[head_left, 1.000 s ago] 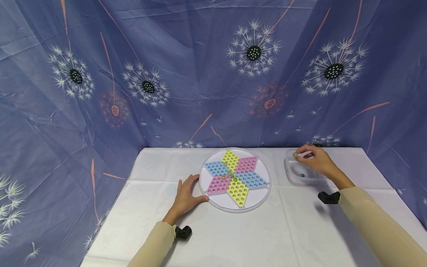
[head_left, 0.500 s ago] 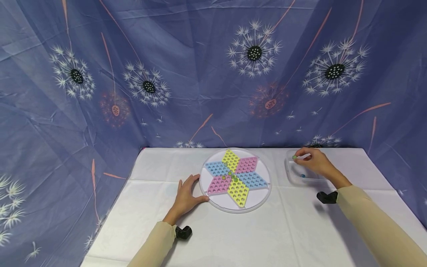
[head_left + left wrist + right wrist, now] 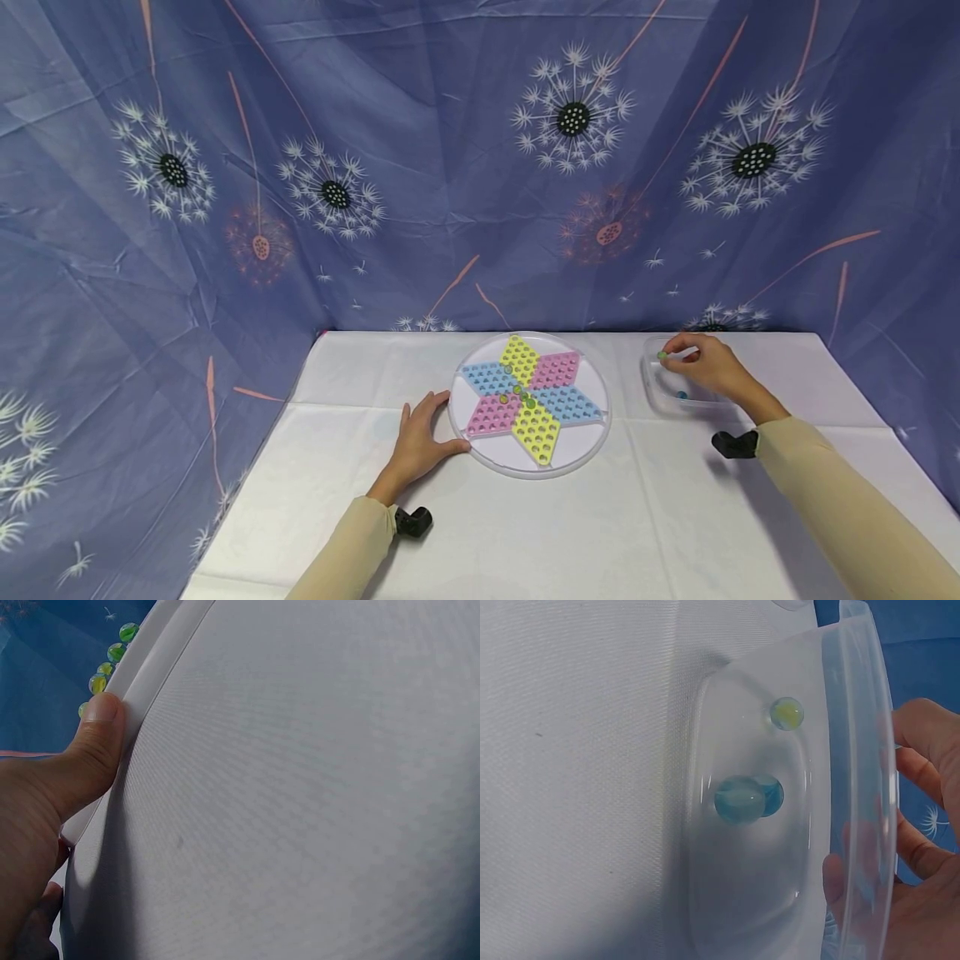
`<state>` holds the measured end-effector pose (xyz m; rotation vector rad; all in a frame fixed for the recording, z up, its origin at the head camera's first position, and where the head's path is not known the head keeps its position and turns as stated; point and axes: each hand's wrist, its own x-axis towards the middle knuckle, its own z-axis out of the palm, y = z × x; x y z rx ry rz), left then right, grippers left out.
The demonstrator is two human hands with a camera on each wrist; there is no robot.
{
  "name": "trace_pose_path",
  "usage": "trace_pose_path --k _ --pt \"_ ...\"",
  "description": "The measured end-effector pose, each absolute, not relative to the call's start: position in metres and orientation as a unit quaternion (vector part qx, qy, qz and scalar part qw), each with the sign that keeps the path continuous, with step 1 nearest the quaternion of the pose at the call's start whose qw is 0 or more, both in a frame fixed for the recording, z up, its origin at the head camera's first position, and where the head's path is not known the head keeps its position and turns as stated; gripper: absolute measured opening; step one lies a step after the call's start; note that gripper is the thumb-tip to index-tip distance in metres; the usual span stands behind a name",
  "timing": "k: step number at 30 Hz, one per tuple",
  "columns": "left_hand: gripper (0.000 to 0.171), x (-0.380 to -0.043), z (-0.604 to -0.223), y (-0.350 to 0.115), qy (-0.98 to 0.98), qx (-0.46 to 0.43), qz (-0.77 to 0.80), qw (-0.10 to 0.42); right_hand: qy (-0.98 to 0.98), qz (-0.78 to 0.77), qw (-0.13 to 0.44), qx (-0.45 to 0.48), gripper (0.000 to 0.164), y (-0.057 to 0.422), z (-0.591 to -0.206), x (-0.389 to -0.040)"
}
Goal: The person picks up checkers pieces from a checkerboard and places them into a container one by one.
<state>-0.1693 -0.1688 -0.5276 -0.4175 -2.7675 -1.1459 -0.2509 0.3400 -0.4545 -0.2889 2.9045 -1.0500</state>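
Note:
A round white Chinese checkers board (image 3: pixel 591 379) with a pink, yellow and blue star lies mid-table. Several glass marbles (image 3: pixel 517 390) sit around its centre. My left hand (image 3: pixel 415 442) rests at its left edge, thumb and fingers spread along the rim; the thumb (image 3: pixel 101 735) touches the rim in the left wrist view. To the right, my right hand (image 3: pixel 708 367) pinches a green marble (image 3: pixel 662 355) between thumb and forefinger over a clear plastic box (image 3: pixel 654 402). Inside the box, the right wrist view shows a yellowish marble (image 3: pixel 786 714) and bluish marbles (image 3: pixel 740 799).
A white cloth (image 3: pixel 540 542) covers the table. Behind it hangs a blue curtain (image 3: pixel 450 167) with dandelion prints. The box's raised side wall (image 3: pixel 862 787) stands between its floor and my right hand in the right wrist view.
My right hand, with the green marble, has lowered slightly and shifted a little left over the box, then stayed nearly still. The left hand and board have not moved.

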Motion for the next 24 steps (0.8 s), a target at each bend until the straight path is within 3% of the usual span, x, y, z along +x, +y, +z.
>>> trace_pose_path --k 6,16,24 --pt "0.094 -0.1691 -0.5266 -0.1689 -0.913 -0.138 -0.379 0.059 0.938 -0.335 0.017 -0.087 0.034 0.3413 -0.4560 -0.2521" --pt "0.094 -0.1691 -0.5247 -0.1685 -0.912 -0.133 -0.383 0.054 0.934 -0.349 0.017 -0.077 0.060 0.3361 -0.4543 -0.2506" --pt "0.095 -0.1690 -0.5251 -0.1685 -0.913 -0.135 -0.381 0.056 0.933 -0.351 0.015 -0.079 0.059 0.3360 -0.4543 -0.2498"
